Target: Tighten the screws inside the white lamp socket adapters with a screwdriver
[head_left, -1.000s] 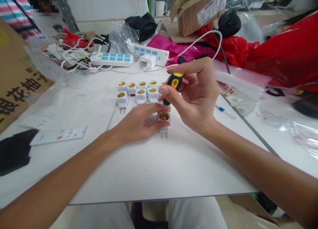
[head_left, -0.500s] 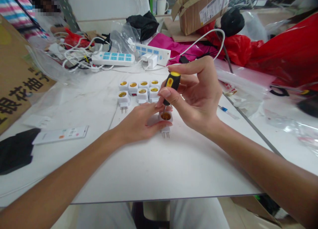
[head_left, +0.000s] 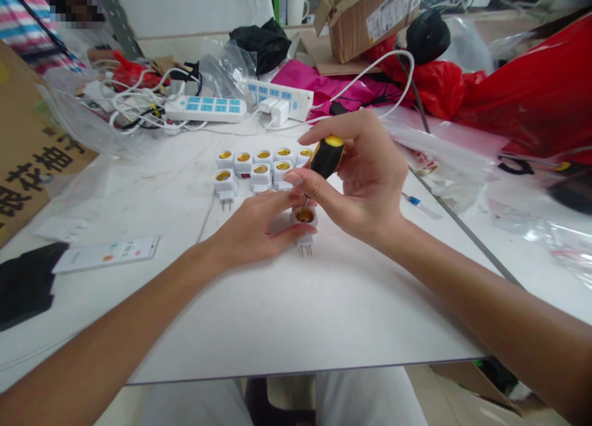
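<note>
A white plug-in lamp socket [head_left: 304, 219] with a brass inside lies on the white table [head_left: 287, 309], prongs toward me. My left hand [head_left: 259, 227] pinches it between thumb and fingers. My right hand [head_left: 365, 173] is closed round a black and yellow screwdriver [head_left: 325, 159], whose tip points down into the socket's opening. Behind them stand several more white lamp sockets [head_left: 259, 166] in two rows.
Two white power strips [head_left: 206, 109] with cables lie at the back. A cardboard box [head_left: 365, 19], black and red bags [head_left: 531, 99], a clear plastic bag [head_left: 439, 161], a white remote [head_left: 108, 252] and a cardboard sheet [head_left: 28, 161] surround the work area. Another person sits at the far left.
My right hand has tilted the screwdriver handle further to the right while the tip stays in the socket. The left hand has kept its hold.
</note>
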A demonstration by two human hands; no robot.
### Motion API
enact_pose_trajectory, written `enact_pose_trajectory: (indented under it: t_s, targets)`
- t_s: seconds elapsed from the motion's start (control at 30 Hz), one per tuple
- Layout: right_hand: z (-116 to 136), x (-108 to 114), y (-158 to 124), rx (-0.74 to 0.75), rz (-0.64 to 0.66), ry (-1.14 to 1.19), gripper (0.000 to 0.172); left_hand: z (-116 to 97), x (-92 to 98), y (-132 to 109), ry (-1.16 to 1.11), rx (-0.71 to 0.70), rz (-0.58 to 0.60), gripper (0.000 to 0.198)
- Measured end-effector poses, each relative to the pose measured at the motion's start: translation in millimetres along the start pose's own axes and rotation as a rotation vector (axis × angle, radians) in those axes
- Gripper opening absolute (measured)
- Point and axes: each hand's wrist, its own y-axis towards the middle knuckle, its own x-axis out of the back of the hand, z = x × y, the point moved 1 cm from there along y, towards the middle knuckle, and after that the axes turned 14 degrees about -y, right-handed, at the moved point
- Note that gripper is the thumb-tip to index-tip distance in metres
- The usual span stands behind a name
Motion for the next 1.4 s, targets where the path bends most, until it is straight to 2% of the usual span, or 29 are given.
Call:
enact_pose_trajectory:
  t_s: [0.1,0.33,0.47,0.53,0.6,0.7,0.8,0.93,1.07,1.2,1.4]
  targets:
    - [-1.5,-2.0,-1.3,0.013,-0.01,-0.024,0.023,-0.5,-0.1,0.3,-0.019,-0.022,-0.001,0.027]
    - [-5.8,-8.7,-3.3,0.177,-0.125,-0.052,0.02,0.3,-0.2,0.3,-0.021,0.02,0.005,0.025]
    - [-8.0,-8.2,-5.5,0.088,0.001,0.042,0.014,-1.4,0.9,0.6,-0.034,0.024,0.034,0.023]
    - [-8.6,-7.9,-7.5,0.027,0.067,0.163,0.017,-2.7,1.6,1.0,-0.042,0.01,0.037,0.022]
    - [-8.3,-7.8,-8.9,0.026,0.118,0.251,0.023,-3.4,2.1,1.3,-0.042,-0.009,0.028,0.024]
    - [-8.1,-8.0,-9.4,0.027,0.154,0.22,0.026,-2.3,1.7,1.4,-0.024,-0.008,0.027,0.025]
    - [-9.3,-8.6,-8.8,0.009,0.138,0.134,0.034,0.5,0.3,1.1,-0.009,-0.01,0.011,0.024]
    - [-10.6,-8.4,-8.0,-0.009,0.065,0.044,0.032,2.5,-1.0,0.4,-0.011,-0.04,-0.007,0.025]
    - [-5.0,-4.8,-7.2,0.023,0.095,0.145,0.031,0.9,0.0,0.8,-0.003,-0.032,0.007,0.025]
    - [0.2,-3.5,-6.1,-0.056,0.149,0.237,0.031,-1.0,0.4,1.5,-0.014,-0.032,0.008,0.023]
    - [-7.8,-6.1,-4.3,-0.004,0.072,0.1,0.029,2.0,-1.5,0.1,-0.023,-0.088,-0.023,0.026]
